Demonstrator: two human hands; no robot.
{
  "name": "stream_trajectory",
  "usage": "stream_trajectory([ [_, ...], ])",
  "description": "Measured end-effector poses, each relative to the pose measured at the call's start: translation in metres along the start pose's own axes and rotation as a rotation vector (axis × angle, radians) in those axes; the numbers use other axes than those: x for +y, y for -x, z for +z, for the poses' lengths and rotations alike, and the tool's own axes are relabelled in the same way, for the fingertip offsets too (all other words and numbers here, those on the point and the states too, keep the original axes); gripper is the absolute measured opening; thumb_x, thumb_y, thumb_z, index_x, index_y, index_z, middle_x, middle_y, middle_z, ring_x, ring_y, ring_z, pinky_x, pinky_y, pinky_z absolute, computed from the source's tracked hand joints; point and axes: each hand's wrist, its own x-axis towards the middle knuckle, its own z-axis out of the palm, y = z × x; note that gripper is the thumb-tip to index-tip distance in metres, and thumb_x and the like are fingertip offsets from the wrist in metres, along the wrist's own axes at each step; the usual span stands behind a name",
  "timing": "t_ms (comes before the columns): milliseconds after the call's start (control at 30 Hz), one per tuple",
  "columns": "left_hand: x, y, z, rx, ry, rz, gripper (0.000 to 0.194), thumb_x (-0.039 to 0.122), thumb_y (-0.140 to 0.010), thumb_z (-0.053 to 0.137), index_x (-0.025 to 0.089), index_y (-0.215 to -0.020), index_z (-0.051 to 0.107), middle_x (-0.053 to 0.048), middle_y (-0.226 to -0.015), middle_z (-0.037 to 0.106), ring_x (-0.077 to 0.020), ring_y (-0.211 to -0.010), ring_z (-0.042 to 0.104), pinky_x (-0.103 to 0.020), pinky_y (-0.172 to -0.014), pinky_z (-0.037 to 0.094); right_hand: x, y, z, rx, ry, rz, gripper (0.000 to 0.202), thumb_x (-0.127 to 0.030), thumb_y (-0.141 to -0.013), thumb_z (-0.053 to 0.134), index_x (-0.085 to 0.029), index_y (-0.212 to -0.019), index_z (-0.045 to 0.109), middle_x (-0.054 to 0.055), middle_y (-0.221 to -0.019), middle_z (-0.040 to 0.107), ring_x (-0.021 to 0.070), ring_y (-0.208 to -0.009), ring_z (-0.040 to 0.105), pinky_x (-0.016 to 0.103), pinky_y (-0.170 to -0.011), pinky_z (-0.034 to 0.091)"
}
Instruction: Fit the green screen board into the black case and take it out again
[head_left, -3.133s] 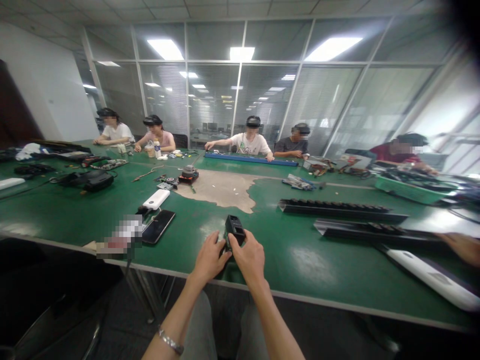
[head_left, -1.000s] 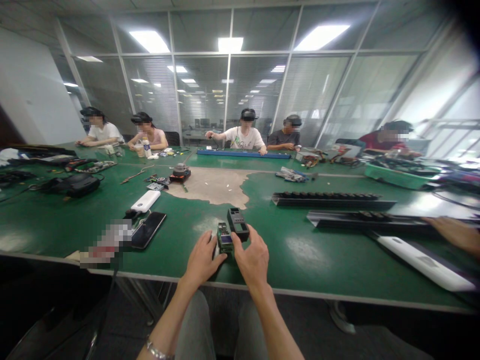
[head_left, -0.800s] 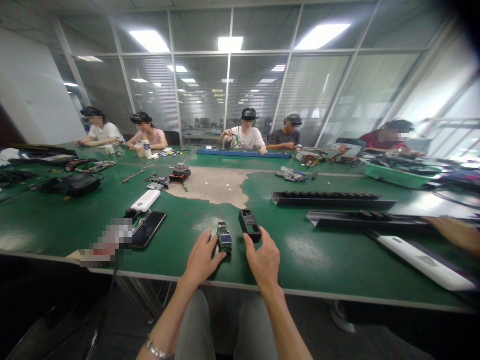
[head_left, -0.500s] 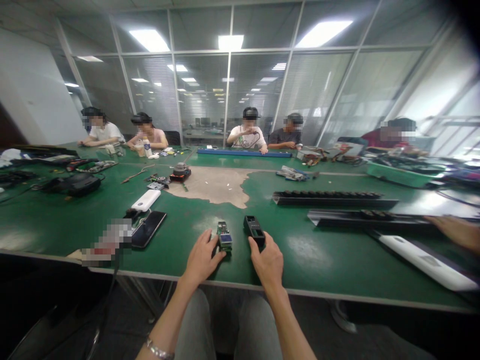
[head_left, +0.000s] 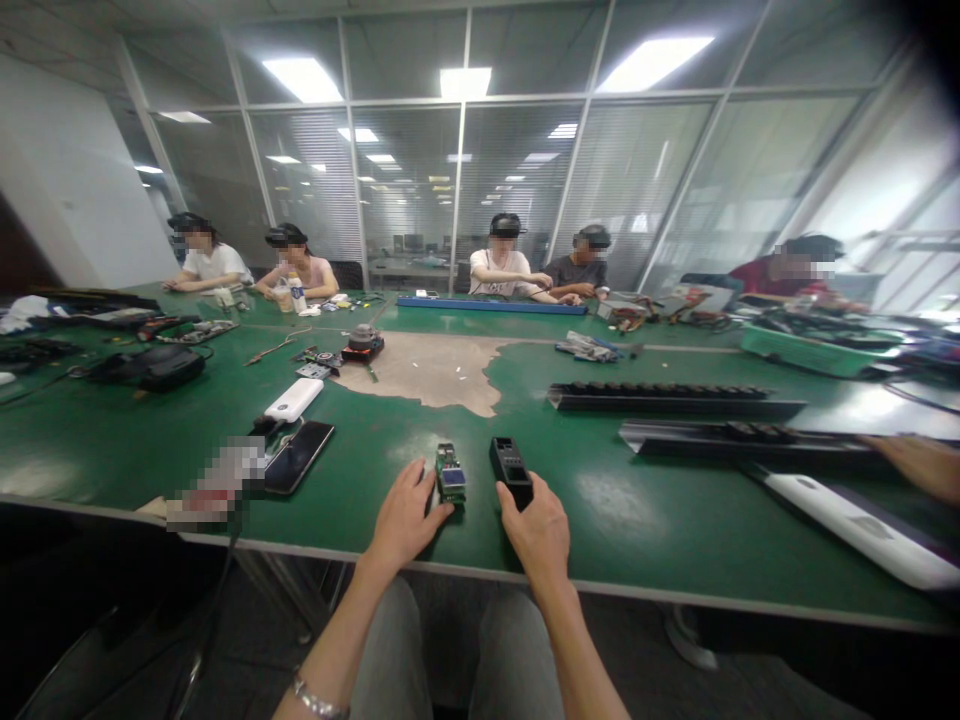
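On the green table (head_left: 360, 500), my left hand (head_left: 409, 515) rests beside a green circuit board with a small screen (head_left: 451, 478). Its fingers are apart, and the thumb is close to the board's lower end; whether it touches is unclear. My right hand (head_left: 538, 520) grips the near end of a black plastic housing (head_left: 506, 462) with thumb and fingers on either side. The housing shows square openings. Board and housing lie side by side with a gap between them.
A black phone (head_left: 300, 457) and white power bank (head_left: 295, 400) lie left. Black rails (head_left: 667, 400) and a white device (head_left: 855, 520) lie right, near another person's hand (head_left: 919, 465). A green basket (head_left: 817, 350) stands back right. Several people sit across the table.
My hands, the board and the housing have barely moved. Across the table, the person in white at the middle has lowered a raised hand.
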Motion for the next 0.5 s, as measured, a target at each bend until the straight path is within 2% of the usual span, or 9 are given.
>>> stream_trajectory([
  [200, -0.0002, 0.0001, 0.0003, -0.008, -0.011, -0.003, 0.061, 0.054, -0.088, 0.054, 0.015, -0.135, 0.051, -0.017, -0.149, 0.041, -0.0307, -0.139, 0.035, -0.045, -0.114, 0.03, -0.0022, 0.0019, -0.0008, -0.004, 0.042, 0.045, 0.077, -0.053, -0.081, 0.059, 0.001, -0.134, 0.046, 0.025, -0.124, 0.059, 0.0324, -0.112, 0.057, 0.039, -0.096, 0.042],
  [400, 0.0002, 0.0002, -0.0003, -0.026, -0.029, -0.023, 0.066, 0.057, -0.085, 0.058, 0.016, -0.137, 0.049, -0.016, -0.15, 0.039, -0.0304, -0.14, 0.033, -0.044, -0.115, 0.029, 0.0004, 0.0028, 0.0005, 0.022, 0.004, 0.036, 0.08, -0.058, -0.08, 0.059, 0.0, -0.134, 0.047, 0.025, -0.124, 0.06, 0.0323, -0.11, 0.058, 0.039, -0.094, 0.042],
  [500, 0.0005, 0.0001, -0.0004, -0.037, -0.024, -0.031, 0.066, 0.057, -0.086, 0.056, 0.016, -0.138, 0.048, -0.015, -0.151, 0.038, -0.0298, -0.141, 0.033, -0.044, -0.115, 0.029, 0.0012, 0.0028, 0.0004, 0.031, -0.008, 0.021, 0.073, -0.058, -0.08, 0.059, -0.004, -0.128, 0.052, 0.022, -0.119, 0.063, 0.0317, -0.109, 0.059, 0.038, -0.092, 0.043],
])
